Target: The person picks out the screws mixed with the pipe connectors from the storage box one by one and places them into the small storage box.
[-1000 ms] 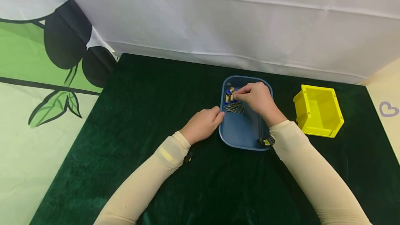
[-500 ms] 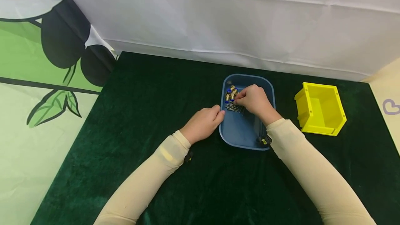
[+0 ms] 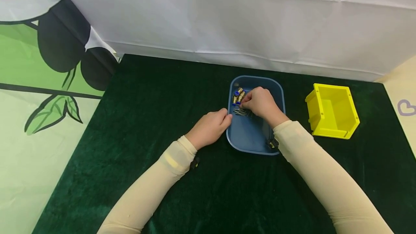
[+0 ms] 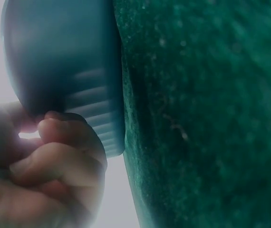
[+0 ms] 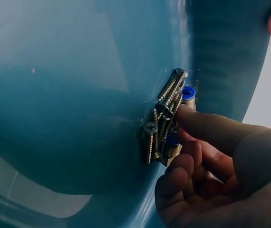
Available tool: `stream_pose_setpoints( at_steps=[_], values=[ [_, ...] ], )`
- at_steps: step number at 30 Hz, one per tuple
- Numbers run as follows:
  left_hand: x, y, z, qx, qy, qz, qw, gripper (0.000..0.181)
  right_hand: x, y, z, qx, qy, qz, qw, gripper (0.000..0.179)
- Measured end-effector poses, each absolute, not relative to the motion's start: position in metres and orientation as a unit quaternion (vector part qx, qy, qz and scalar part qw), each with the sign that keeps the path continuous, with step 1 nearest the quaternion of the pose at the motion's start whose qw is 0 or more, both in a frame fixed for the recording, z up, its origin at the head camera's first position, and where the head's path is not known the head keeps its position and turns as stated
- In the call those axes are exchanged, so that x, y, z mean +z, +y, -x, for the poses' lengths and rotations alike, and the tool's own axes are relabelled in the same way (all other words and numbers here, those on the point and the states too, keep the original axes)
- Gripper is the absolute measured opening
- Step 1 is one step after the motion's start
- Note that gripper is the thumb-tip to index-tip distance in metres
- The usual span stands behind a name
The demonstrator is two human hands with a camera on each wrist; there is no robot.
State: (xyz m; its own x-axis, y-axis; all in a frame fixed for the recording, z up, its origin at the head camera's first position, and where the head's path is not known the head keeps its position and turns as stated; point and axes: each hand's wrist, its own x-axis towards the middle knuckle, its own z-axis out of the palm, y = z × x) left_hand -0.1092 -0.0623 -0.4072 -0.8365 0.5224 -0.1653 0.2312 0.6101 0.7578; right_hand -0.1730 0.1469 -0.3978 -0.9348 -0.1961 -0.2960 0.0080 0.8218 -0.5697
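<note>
My left hand (image 3: 210, 127) grips the left rim of a blue plastic tray (image 3: 248, 136), thumb on top. In the left wrist view, curled fingers (image 4: 64, 164) press against the tray's ribbed outer wall. My right hand (image 3: 262, 104) reaches down into the tray. Its thumb touches a heap of metal screws (image 5: 166, 109) in the right wrist view, with the other fingers curled; I cannot tell whether a screw is pinched. Brass fittings with blue collars (image 3: 238, 96) lie beside the screws, near the tray's upper left corner, and the hand partly hides the heap.
A yellow open-fronted bin (image 3: 333, 113) stands right of the tray. Both rest on a dark green cloth-covered table (image 3: 162, 93). White fabric (image 3: 243, 24) hangs behind the table's far edge, and a printed cloth (image 3: 48, 118) borders the left side.
My right hand has shifted slightly left and nearer, from the brass fittings to the screws. More of the fittings now shows. The left hand has kept hold of the rim.
</note>
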Motion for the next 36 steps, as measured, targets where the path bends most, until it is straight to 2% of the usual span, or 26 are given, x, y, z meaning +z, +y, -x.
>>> stream_pose_setpoints(
  at_steps=[8,15,23,29,36],
  values=[
    [-0.407,-0.065,0.11,0.393,0.874,-0.214,0.187,0.034,-0.397,0.145,0.174,-0.283,0.943,0.066,0.163,0.015],
    [-0.409,-0.065,0.109,0.391,0.876,-0.21,0.187,0.033,-0.397,0.145,0.172,-0.285,0.94,0.068,0.175,0.015],
    [-0.409,-0.064,0.106,0.393,0.875,-0.209,0.191,0.033,-0.393,0.154,0.167,-0.319,0.933,0.059,0.153,0.016],
    [-0.409,-0.064,0.104,0.403,0.868,-0.205,0.206,0.032,-0.378,0.161,0.158,-0.345,0.928,0.04,0.135,0.019],
    [-0.406,-0.066,0.106,0.407,0.867,-0.214,0.194,0.032,-0.353,0.168,0.153,-0.368,0.923,0.02,0.106,0.019]
  ],
)
